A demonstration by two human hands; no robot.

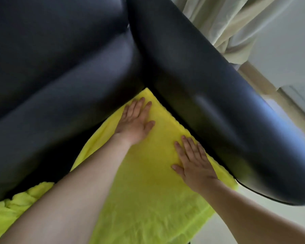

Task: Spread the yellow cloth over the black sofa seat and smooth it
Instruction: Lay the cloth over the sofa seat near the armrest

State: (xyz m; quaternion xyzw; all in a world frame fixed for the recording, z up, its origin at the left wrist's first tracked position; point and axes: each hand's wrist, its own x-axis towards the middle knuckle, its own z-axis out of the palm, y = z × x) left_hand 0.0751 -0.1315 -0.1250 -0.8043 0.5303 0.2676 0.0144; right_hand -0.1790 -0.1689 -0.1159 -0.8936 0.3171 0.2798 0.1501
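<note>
The cloth (148,199) is showing bright yellow with a greenish tinge toward its lower part, plain and unpatterned. The sofa (60,76) is showing glossy black, with bluish-grey sheen lying along its back and armrest (209,103). The curtain (224,23) is hanging pale cream, plain. The floor (218,229) is looking off-white.

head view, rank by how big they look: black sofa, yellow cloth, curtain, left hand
1. black sofa, fills most of the frame.
2. yellow cloth.
3. curtain, partly cut off by the frame edge and farther away, so its true size is unsure.
4. left hand, about the same as the right hand.
</note>
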